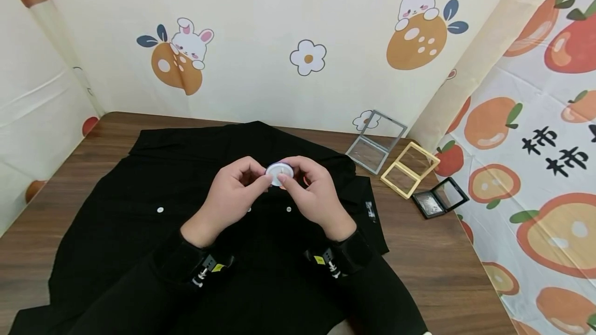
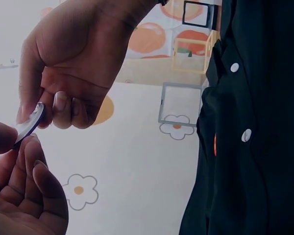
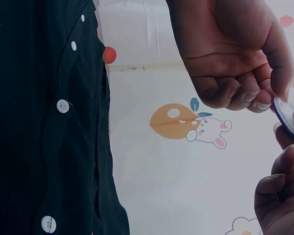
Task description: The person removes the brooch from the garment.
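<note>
Both hands hold a small round white disc with a blue-purple rim between them, raised over a black garment. My left hand pinches the disc's left edge between thumb and fingers. On its right edge, the thumb and fingers of my right hand pinch it too. In the left wrist view the disc is tilted nearly edge-on. The black button-front garment lies spread beneath, with white buttons along it. A small orange spot shows at the garment's edge.
Three hinged square cases stand unfolded at the right: a grey one, a yellow one and a black one. The wooden table meets printed cloth walls behind and at the sides.
</note>
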Action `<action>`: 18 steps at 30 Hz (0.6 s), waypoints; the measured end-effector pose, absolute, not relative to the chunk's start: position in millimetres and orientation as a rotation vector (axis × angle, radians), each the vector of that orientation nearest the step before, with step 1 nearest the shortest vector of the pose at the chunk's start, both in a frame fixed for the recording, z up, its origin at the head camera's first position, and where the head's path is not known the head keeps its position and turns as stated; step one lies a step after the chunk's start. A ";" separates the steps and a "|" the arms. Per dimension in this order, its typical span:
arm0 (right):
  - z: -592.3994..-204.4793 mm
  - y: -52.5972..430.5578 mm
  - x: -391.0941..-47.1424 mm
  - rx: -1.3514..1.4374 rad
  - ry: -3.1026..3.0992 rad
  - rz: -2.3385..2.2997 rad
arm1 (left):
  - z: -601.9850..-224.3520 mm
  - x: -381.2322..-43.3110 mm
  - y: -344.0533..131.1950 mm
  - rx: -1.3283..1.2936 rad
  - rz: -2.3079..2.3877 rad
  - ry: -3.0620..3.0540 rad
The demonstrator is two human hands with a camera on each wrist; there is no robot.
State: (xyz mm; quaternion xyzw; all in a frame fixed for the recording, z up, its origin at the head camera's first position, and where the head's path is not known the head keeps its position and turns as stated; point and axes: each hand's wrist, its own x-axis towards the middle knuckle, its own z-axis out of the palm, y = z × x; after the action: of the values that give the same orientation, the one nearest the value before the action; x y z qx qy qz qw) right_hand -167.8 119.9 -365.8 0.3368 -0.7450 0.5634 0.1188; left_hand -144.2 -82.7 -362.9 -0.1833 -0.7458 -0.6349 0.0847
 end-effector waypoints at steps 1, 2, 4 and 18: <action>-365.5 119.8 -167.6 0.985 -2.178 1.652 | -363.3 -144.6 -82.9 -0.547 -1.887 -2.228; -365.4 119.7 -167.8 0.982 -2.178 1.660 | -363.2 -144.8 -83.0 -0.551 -1.882 -2.230; -365.4 119.6 -167.8 0.975 -2.176 1.672 | -362.6 -145.2 -83.0 -0.563 -1.876 -2.235; -365.8 116.4 -167.0 0.983 -2.144 1.749 | -361.2 -145.1 -85.1 -0.568 -1.853 -2.256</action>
State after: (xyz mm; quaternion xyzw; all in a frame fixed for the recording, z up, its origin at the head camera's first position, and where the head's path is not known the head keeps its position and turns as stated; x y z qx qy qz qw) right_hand -167.0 116.4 -365.8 0.3330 -0.7263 0.5926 0.1026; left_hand -145.1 -85.1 -361.2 -0.1904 -0.7559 -0.6207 0.0837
